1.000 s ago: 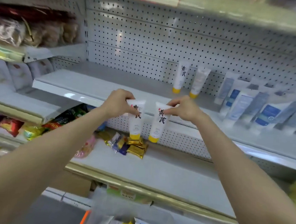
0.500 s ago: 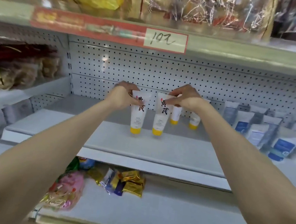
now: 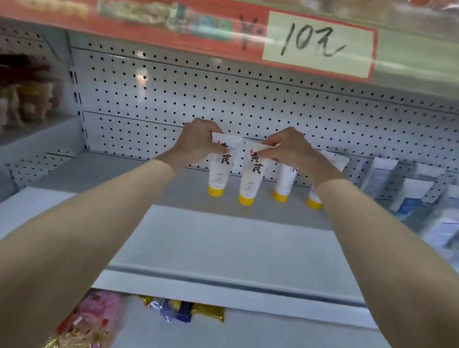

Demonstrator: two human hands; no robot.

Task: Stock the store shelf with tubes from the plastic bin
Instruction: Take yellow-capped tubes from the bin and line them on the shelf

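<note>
Both tubes are in deep now. A second ago they hung out in front of the shelf's lip with the plastic bin at the bottom of the view; half a second ago they were over the middle of the board. Now the arms are stretched long and the bin has dropped out of sight altogether. The left hand (image 3: 194, 144) pinches the flat crimped top of the left tube (image 3: 217, 172) between thumb and curled fingertips, and the right hand (image 3: 288, 148) does the same with the right tube (image 3: 250, 181). Both tubes hang cap-down, yellow caps low over the back of the shelf (image 3: 216, 242), close to the pegboard (image 3: 257, 106). They're level with the two standing tubes (image 3: 282, 184) just to their right, one of them half hidden behind the right forearm. Whether the caps are touching the board yet, I can't tell; they look very close, the right one a shade nearer the camera. Further right, the blue-and-white tubes (image 3: 416, 197) fill out that end, and the handwritten price tag (image 3: 319, 45) sits on the rail overhead. What this means: the carry looks done and this is the set-down, two more going into the yellow-capped row. The tricky bit, I reckon, is the release, since tall tubes on narrow caps may topple unless they stand square or lean on the back wall.
</note>
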